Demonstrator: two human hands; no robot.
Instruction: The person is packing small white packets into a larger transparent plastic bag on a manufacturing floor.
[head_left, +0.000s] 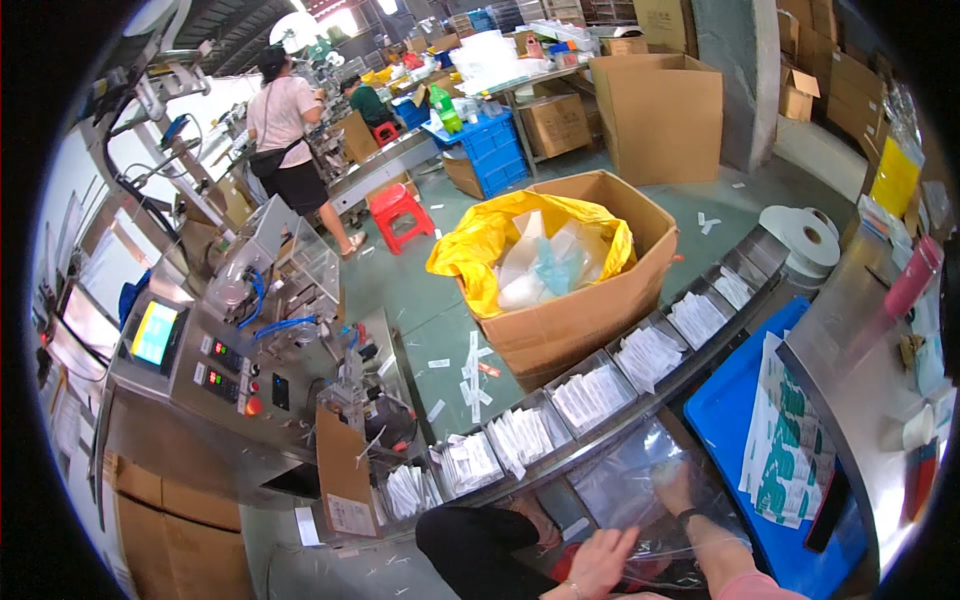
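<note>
Floor [395,285], green, gives some room btwn the machine [190,425] on L and the open carton [570,340] mid-pic; white strips [470,375] are scattered on it. Nr the hands it's tight: steel trough [540,468] curves past just beyond them, blue tray [722,400] sits close on R, and the curved edge of the steel table [830,375] overhangs the tray's far side.

L hand [597,562]: low, nr bottom edge of pic, fingers bent & fairly close together, at the near part of the clear bag [620,475]; can't tell if it's pinching the plastic. R hand [672,485]: farther fwd, dark band on wrist, w/ shiny plastic around it; can't tell if it's inside or under the bag, nor how far its fingers are open. Bag = just this side of the trough, btwn trough & tray, above the person's lap.

Counts: 1 clear bag at the hands; 7 piles of white packets [590,398] in the trough, 1 per compartment, packets per pile too many to count. 1 carton w/ 1 yellow liner [460,250], plastic scraps [560,262] inside. 1 tray, printed sheets [790,450] on it, number unclear as they overlap. 1 lit screen [153,332] on machine.
</note>
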